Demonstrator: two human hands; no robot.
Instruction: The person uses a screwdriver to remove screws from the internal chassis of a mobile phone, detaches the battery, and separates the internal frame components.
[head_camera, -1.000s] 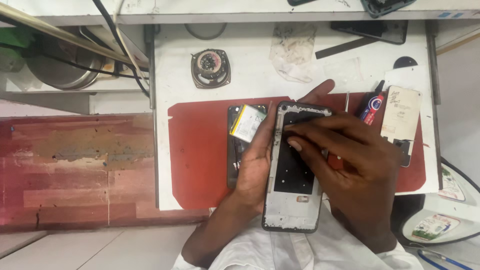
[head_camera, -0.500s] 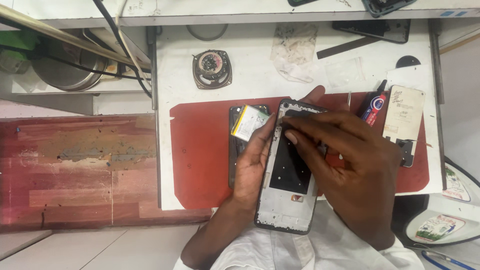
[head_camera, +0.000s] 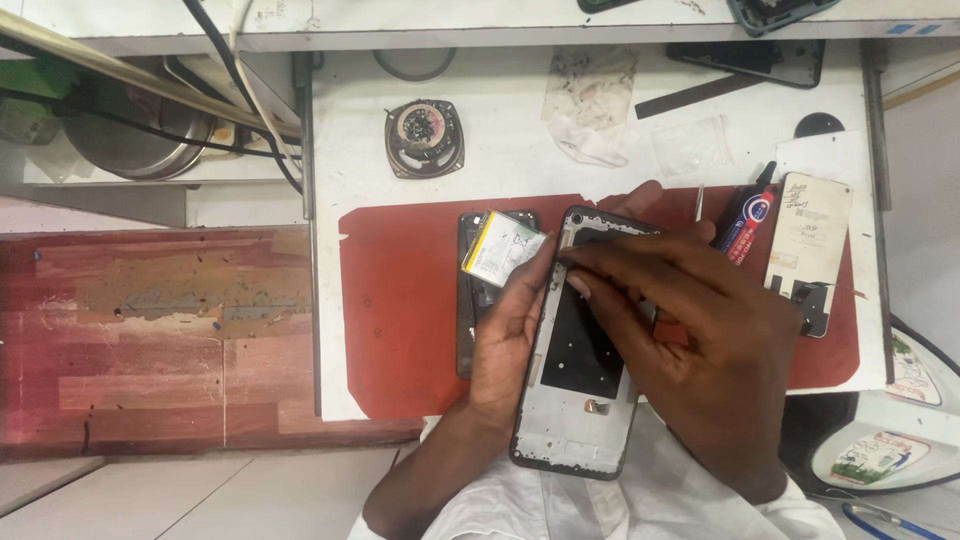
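Head view: at centre frame the left hand (head_camera: 515, 335) cradles an opened phone frame (head_camera: 580, 390) over the red mat (head_camera: 400, 300), fingers wrapped along its left edge. The right hand (head_camera: 700, 340) lies over it, fingertips (head_camera: 575, 285) pressed together at its upper left corner, beside a battery (head_camera: 500, 248).

Two bare hands, no gloves, no rings, no watch, nothing worn at either wrist. Left hand (head_camera: 510, 335) with forearm uncovered down to the lower edge of the view. Right hand (head_camera: 700, 345) broad-backed, knuckles and tendons plainly marked, fingernails short and pale at the tips. White garment (head_camera: 560, 505) at the bottom of the view, thin cloth, softly creased, no print or pattern visible. White sleeve cuff (head_camera: 790, 495) just behind the right wrist, loose at its edge. No tools, straps or cables attached to either arm.
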